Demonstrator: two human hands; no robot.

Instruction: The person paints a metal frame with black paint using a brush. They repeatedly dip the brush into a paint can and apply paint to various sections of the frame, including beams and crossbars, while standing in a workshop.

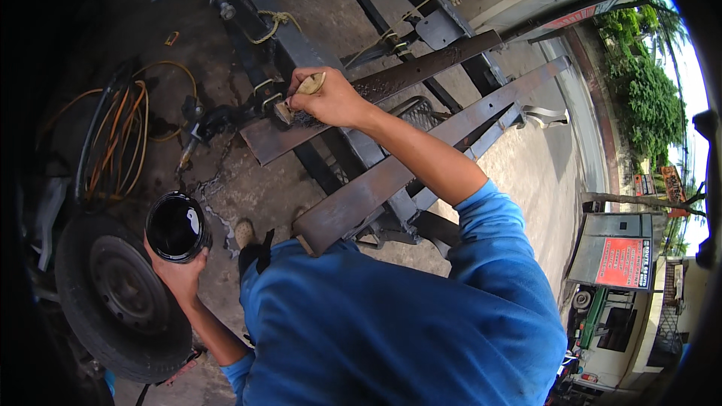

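A brush (310, 83) is gripped in the right hand (331, 98), its pale handle pointing up and its lower end held at the near-left part of a flat metal bar (421, 68). Whether the bristles are touching the metal cannot be told for certain, since they are partly covered by the fingers. A round open can (203, 244) is held by the left hand (178, 271), well apart from the bar; black, glossy liquid (169, 229) is seen inside it. Part of the bar's upper face is covered with dark, wet-looking patches. The bar is laid across a dark metal frame (301, 53), and a second bar (451, 131) is laid across it nearer the body. Yellowish rope (277, 22) is tied around one beam of the frame. To the left, a wheel with a black tire (83, 286) is seen below orange coiled hose (120, 143). Farther off to the right, green foliage (643, 90) and a red sign panel (623, 262) are seen.
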